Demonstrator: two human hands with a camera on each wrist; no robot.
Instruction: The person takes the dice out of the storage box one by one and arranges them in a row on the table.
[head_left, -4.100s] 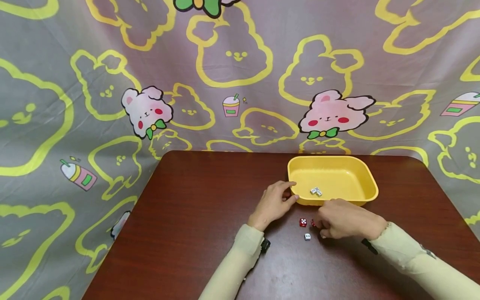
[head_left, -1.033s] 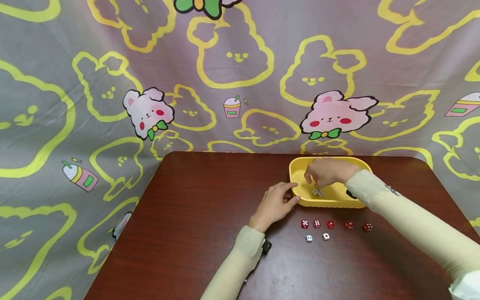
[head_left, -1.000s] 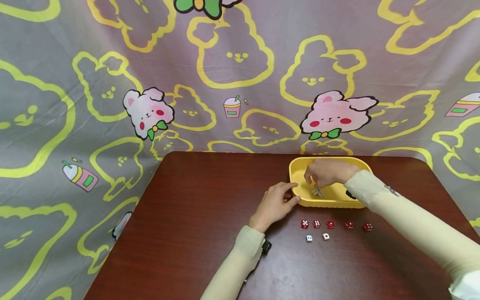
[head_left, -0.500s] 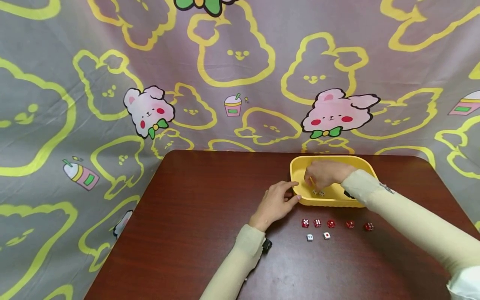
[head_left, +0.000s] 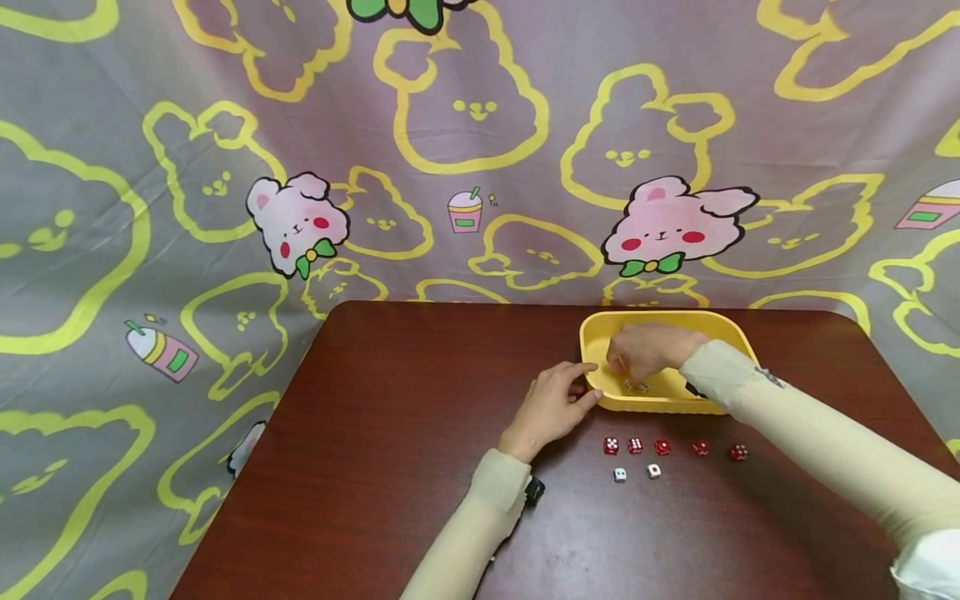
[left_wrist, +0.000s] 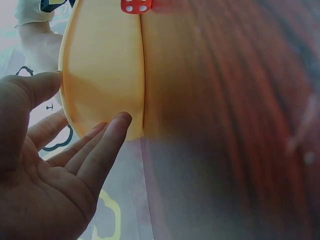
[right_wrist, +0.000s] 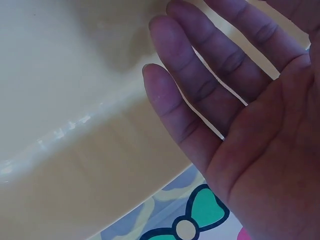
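Observation:
My right hand [head_left: 651,348] reaches down into the yellow plastic basin [head_left: 667,405], fingertips right at the white dice [head_left: 643,387] on its floor. Its thumb and index tips are hidden in the right wrist view, so I cannot tell if it pinches a die. There the other fingers of the right hand [right_wrist: 240,95] are gently bent over the basin floor. My left hand [head_left: 551,408] rests at the basin's left end. In the left wrist view its thumb [left_wrist: 47,87] touches the rim and straight fingers [left_wrist: 102,155] lie along the outer wall.
In front of the basin, several red dice [head_left: 662,447] form a row on the dark brown table [head_left: 420,433]. Two white dice [head_left: 654,472] lie nearer. Behind the table hangs a grey curtain [head_left: 517,200] with cartoon prints.
My right hand has moved from the dice on the table into the basin, uncovering the red row and a second white die. In the last second it has sunk slightly lower. My left hand stays.

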